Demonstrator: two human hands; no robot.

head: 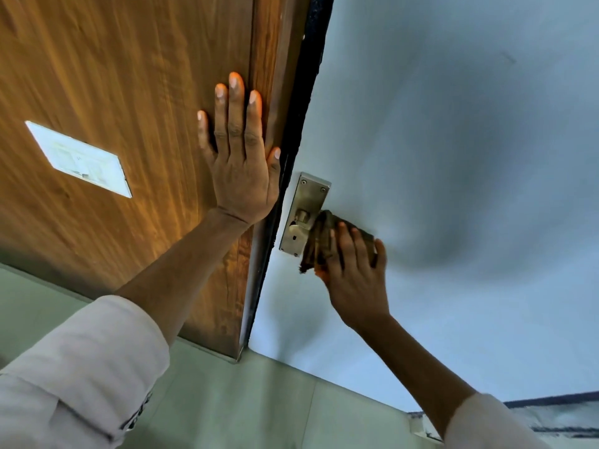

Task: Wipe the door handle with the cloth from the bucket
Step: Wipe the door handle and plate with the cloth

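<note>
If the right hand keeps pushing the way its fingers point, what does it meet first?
The right hand, with the cloth wrapped under its fingers, points toward the metal handle plate. The lever's neck looks first in line, though depth is unclear.

Your left hand (241,176) and right hand (355,270) are bare, with no gloves, rings or watch showing. Both forearms are uncovered to below the elbow. Your left sleeve (81,367) is pale pinkish-white cloth, rolled back into a broad folded cuff, with a small dark patterned patch at its lower edge. Your right sleeve (486,422) is the same pale cloth.
</note>
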